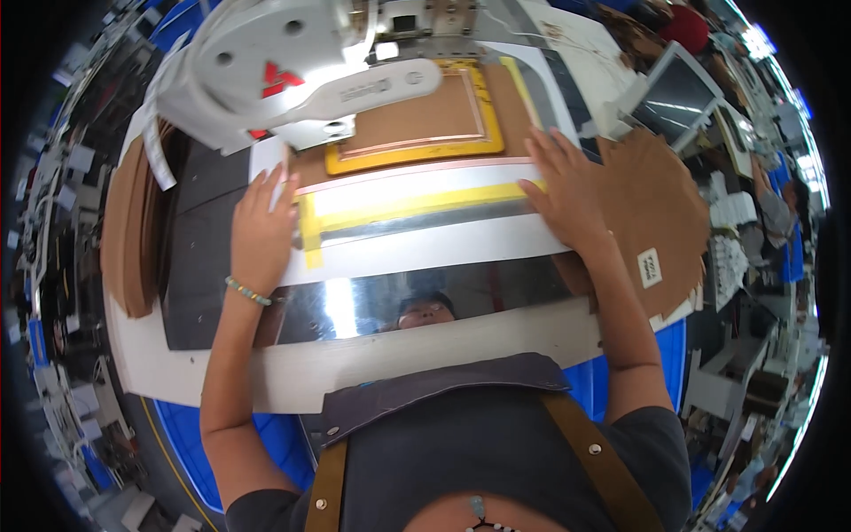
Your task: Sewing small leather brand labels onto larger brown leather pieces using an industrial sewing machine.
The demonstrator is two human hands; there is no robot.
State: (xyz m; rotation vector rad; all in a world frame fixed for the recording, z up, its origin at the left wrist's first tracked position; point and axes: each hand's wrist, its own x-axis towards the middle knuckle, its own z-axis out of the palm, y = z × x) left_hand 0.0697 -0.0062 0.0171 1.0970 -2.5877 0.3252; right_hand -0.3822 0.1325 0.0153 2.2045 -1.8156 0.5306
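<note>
Your brown sheet (417, 120) lies in the yellow frame (417, 155) under the white machine head (266, 71). Below that frame, your left hand (263, 232) and right hand (567, 191) press flat, fingers spread, holding nothing. Uneven pressure could skew the sheet, and the 2 hands risk pinching.

1. Only one view here: a head cam, fisheye, worn by the person and aimed steeply down at the work.
2. It sat close, so the apron (461, 426) filled the bottom of the frame and both forearms came in from the lower edge.
3. It faced forward over the table (425, 359) toward the white machine (266, 71) at the top.
4. Straight edges bowed toward the rim, and the workshop squeezed into the dark corners.
5. With no second view, nothing overlapped between cameras.
</note>
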